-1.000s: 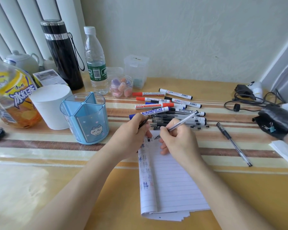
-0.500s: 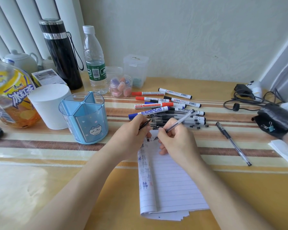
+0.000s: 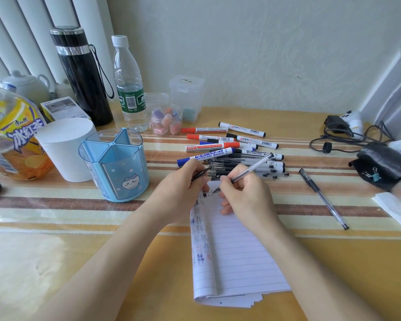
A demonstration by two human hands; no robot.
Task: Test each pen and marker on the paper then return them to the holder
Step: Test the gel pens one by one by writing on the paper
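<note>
— so, what was the right hand [image 3: 243, 195] doing?
— its fingers were curled round a clear pen [image 3: 251, 167], tip down at the top of the lined paper [image 3: 239, 256], beside small ink marks.
— and the left hand [image 3: 181, 193]?
— it pinched a black cap [image 3: 200, 174] at the paper's top left corner.
— the rest?
— markers and pens [image 3: 236, 154] lay heaped just behind the hands. the blue holder [image 3: 116, 167] stood to the left, and a loose pen [image 3: 322, 198] lay apart on the right.

Your right hand [image 3: 245, 193] holds the clear pen [image 3: 250, 167], tip at the lined paper [image 3: 236, 256]; your left hand [image 3: 178, 193] pinches its black cap [image 3: 200, 174].
</note>
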